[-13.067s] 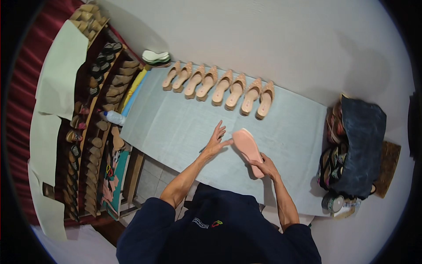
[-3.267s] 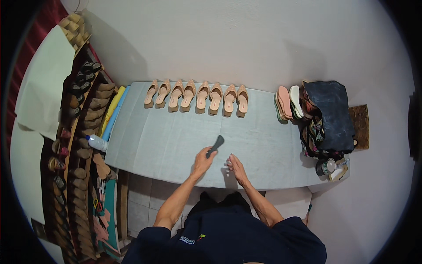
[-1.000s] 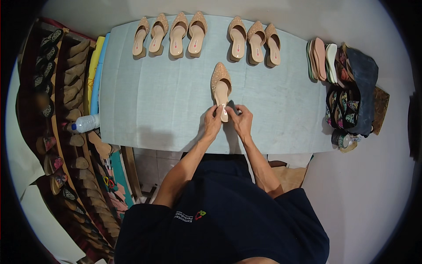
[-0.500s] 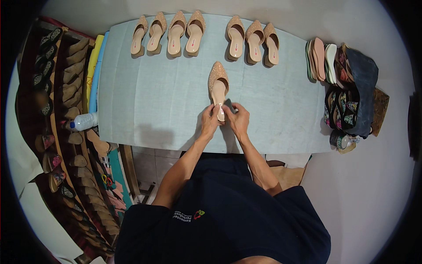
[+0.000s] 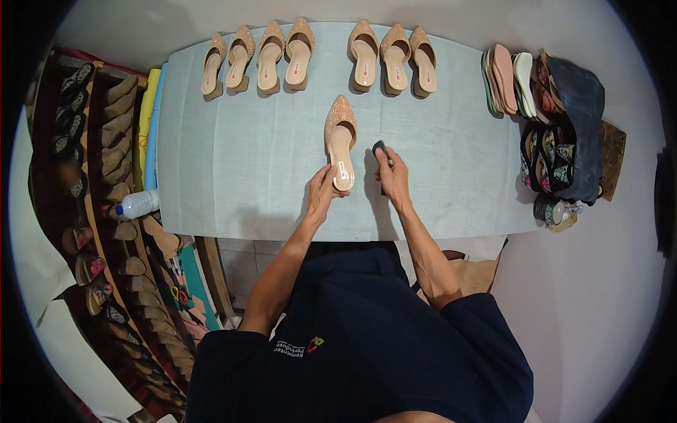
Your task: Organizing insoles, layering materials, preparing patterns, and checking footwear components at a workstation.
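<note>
Seven beige mules [image 5: 299,67] stand in a broken row on a pale blue table [image 5: 451,173], all beyond an eighth mule [image 5: 340,144]. That one I take as my landmark: it points straight away from the hands, heel near, glittery toe far; whether it touches the table, I cannot tell. The left hand [image 5: 321,189] grasps its heel end from the left side. The right hand [image 5: 395,173], just right of the eighth mule and apart from it, grips a dark object [image 5: 379,146] mostly covered by fingers. Shoe soles [image 5: 501,77] lean together well to the eighth mule's right, farther back.
</note>
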A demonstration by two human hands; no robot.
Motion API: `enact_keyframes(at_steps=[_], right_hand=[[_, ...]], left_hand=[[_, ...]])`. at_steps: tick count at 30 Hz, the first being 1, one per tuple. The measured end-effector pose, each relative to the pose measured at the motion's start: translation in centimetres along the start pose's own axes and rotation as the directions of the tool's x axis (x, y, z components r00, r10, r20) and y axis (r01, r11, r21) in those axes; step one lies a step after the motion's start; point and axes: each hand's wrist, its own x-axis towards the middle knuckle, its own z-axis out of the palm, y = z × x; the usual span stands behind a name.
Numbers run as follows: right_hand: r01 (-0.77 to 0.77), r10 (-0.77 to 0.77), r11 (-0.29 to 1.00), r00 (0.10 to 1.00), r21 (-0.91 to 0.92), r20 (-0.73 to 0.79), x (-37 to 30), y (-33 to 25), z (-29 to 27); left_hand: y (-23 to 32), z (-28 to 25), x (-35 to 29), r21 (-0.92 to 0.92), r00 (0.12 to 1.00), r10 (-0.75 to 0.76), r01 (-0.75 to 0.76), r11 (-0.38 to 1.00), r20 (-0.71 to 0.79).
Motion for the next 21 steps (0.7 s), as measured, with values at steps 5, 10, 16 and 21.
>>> enact_keyframes(at_steps=[5, 10, 16, 21], right_hand=[[0.371, -0.362, 0.915, 0.928, -0.161, 0.083, -1.8, 1.7, 1.4], [0.679, -0.598, 0.582, 0.730, -0.447, 0.331, -4.2, 0.7, 1.4], [0.774, -0.654, 0.501, 0.632, -0.388, 0.416, -7.3, 2.1, 0.0], [0.747, -0.678, 0.454, 0.643, -0.486, 0.355, -2.9, -3.2, 3.6]], left_hand=[[0.3, 0.8, -0.6, 0.041, 1.000, 0.021, -0.020, 0.999, -0.009], [-0.7, -0.5, 0.0, -0.023, 0.999, 0.029, -0.029, 0.999, 0.040], [-0.8, -1.7, 0.6, -0.140, 0.995, -0.096, 0.099, 0.985, 0.027], [-0.2, -0.9, 0.5, -0.150, 0.989, -0.134, 0.143, 0.978, 0.064]])
